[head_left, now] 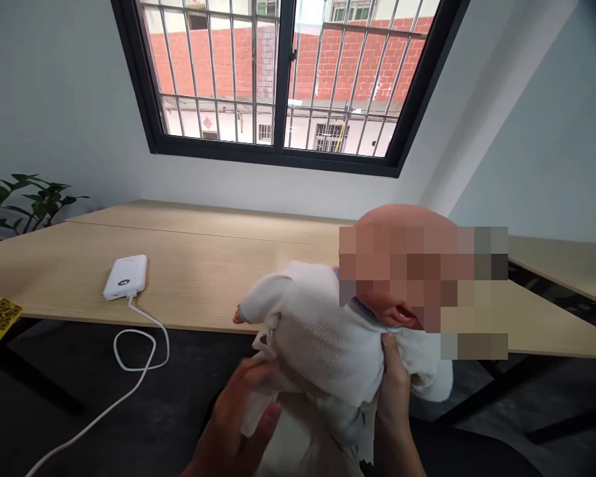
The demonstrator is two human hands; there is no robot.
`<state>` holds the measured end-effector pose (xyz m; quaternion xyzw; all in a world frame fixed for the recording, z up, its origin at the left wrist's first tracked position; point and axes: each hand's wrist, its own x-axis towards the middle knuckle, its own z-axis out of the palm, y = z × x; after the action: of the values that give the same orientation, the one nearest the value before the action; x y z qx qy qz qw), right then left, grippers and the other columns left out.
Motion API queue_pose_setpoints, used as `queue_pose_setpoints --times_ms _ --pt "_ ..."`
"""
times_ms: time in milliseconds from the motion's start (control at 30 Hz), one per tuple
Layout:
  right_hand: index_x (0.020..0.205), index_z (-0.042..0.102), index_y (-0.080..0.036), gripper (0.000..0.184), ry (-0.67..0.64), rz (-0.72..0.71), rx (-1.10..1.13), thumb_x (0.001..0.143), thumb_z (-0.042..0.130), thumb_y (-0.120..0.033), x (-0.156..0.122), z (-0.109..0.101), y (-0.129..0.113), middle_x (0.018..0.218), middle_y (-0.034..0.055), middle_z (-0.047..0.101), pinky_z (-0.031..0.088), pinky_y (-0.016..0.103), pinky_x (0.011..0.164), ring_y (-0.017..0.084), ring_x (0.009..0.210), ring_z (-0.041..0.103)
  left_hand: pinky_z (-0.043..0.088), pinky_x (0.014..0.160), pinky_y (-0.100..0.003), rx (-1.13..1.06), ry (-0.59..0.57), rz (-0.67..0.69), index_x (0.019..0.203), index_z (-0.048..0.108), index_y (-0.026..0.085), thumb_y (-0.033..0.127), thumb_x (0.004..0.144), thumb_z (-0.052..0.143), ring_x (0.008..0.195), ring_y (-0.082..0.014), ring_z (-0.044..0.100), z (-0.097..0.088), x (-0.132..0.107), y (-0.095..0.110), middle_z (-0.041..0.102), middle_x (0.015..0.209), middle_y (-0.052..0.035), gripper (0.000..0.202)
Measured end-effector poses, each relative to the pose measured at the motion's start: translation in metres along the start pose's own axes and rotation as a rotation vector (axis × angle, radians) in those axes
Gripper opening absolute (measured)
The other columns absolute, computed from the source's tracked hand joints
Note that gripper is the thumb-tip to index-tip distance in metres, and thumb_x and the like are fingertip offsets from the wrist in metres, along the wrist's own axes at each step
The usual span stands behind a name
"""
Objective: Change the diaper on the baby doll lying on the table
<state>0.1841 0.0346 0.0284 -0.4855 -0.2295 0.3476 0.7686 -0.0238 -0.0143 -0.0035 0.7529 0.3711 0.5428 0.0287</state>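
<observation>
A baby doll (328, 331) in a white, fluffy wrap top is propped up at the table's near edge, tilted to the right. Its face is pixelated. One doll arm reaches out to the left, with a small hand at the cuff. My right hand (395, 391) grips the doll at the chest, its thumb just below the chin. At the doll's lower left is my left hand (243, 411), slightly blurred, thumb and fingers apart beside the white cloth. A white tie (263, 341) loops out above those fingers. Another tie (368, 424) hangs near my right wrist.
On the light wooden table (193, 265) lies a white power bank (126, 277). Its white cable (146, 377) curls off the edge. A yellow tag with a code (0, 324) is at the left. Behind are a plant (30, 199) and a barred window (278, 79).
</observation>
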Motion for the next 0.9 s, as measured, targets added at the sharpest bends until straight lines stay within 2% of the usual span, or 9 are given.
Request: queue_pose_setpoints --times_ms 67,133,333,433,533,667,733,833,900 --pt "0.116 0.066 -0.011 0.065 -0.033 0.03 -0.012 0.067 0.072 -0.053 -0.001 0.003 -0.002 0.116 0.0085 0.069 0.046 0.043 0.103 0.03 0.118 0.058 0.053 0.091 -0.034 0.009 0.078 -0.088 0.128 0.051 0.018 0.03 0.092 0.053 0.112 -0.0228 0.061 -0.004 0.01 -0.002 0.063 0.118 -0.0131 0.038" --pt "0.115 0.067 -0.014 0.064 -0.067 0.037 -0.006 0.066 0.072 -0.053 -0.003 0.006 -0.002 0.117 0.0078 0.069 0.046 0.043 0.103 0.03 0.119 0.057 0.049 0.099 -0.04 -0.047 0.112 -0.168 0.134 0.048 0.021 0.031 0.091 0.056 0.121 -0.0253 0.057 0.0 0.016 -0.006 0.059 0.128 -0.0135 0.045" --pt "0.116 0.067 -0.016 0.065 -0.177 0.113 0.03 0.064 0.075 -0.055 -0.005 0.003 0.009 0.119 0.0081 0.068 0.042 0.044 0.107 0.03 0.119 0.057 0.052 0.091 -0.037 -0.454 0.024 -0.606 0.133 0.052 0.014 0.047 0.086 0.062 0.117 -0.0297 0.059 0.014 0.021 -0.023 0.06 0.13 -0.017 0.059" --pt "0.117 0.067 -0.017 0.066 -0.228 0.107 -0.006 0.066 0.072 -0.058 0.001 -0.009 0.021 0.116 0.0094 0.069 0.043 0.046 0.105 0.031 0.12 0.057 0.052 0.089 -0.037 -0.541 -0.027 -0.604 0.124 0.06 0.013 0.054 0.082 0.065 0.11 -0.03 0.062 0.004 0.03 -0.03 0.067 0.118 -0.0143 0.059" --pt "0.117 0.067 -0.018 0.071 -0.218 0.085 -0.051 0.061 0.074 -0.061 0.012 -0.025 0.026 0.112 0.0102 0.071 0.041 0.05 0.106 0.032 0.119 0.058 0.052 0.089 -0.034 -0.521 0.058 -0.589 0.119 0.064 0.014 0.055 0.076 0.069 0.11 -0.0296 0.062 -0.01 0.038 -0.032 0.069 0.11 -0.0121 0.06" --pt "0.101 0.074 -0.02 0.07 -0.253 0.089 -0.217 0.04 0.088 -0.05 0.019 -0.034 0.003 0.094 0.0101 0.074 0.047 0.053 0.099 0.034 0.1 0.066 0.054 0.078 -0.029 -0.492 0.146 -0.615 0.107 0.067 0.015 0.053 0.072 0.074 0.098 -0.0263 0.066 -0.02 0.044 -0.024 0.071 0.096 -0.0096 0.053" --pt "0.093 0.076 -0.021 0.068 -0.272 0.073 -0.279 0.031 0.091 -0.044 0.016 -0.032 -0.012 0.084 0.0087 0.075 0.053 0.051 0.09 0.034 0.092 0.068 0.055 0.078 -0.028 -0.557 0.15 -0.637 0.109 0.066 0.016 0.05 0.071 0.076 0.098 -0.025 0.067 -0.021 0.047 -0.018 0.071 0.099 -0.0098 0.052" --pt "0.088 0.077 -0.022 0.06 -0.344 0.1 -0.252 0.034 0.091 -0.043 0.008 -0.027 -0.025 0.082 0.0081 0.074 0.054 0.051 0.09 0.033 0.092 0.069 0.056 0.078 -0.03 -0.707 0.123 -0.674 0.121 0.06 0.018 0.054 0.066 0.08 0.099 -0.0261 0.068 -0.02 0.049 -0.013 0.071 0.107 -0.0127 0.069" --pt "0.086 0.078 -0.022 0.054 -0.407 0.13 -0.235 0.038 0.091 -0.044 0.002 -0.025 -0.026 0.086 0.0088 0.075 0.051 0.052 0.096 0.033 0.095 0.068 0.058 0.073 -0.031 -0.73 0.105 -0.636 0.119 0.061 0.018 0.063 0.063 0.078 0.094 -0.0268 0.07 -0.019 0.048 -0.016 0.072 0.102 -0.0136 0.073"
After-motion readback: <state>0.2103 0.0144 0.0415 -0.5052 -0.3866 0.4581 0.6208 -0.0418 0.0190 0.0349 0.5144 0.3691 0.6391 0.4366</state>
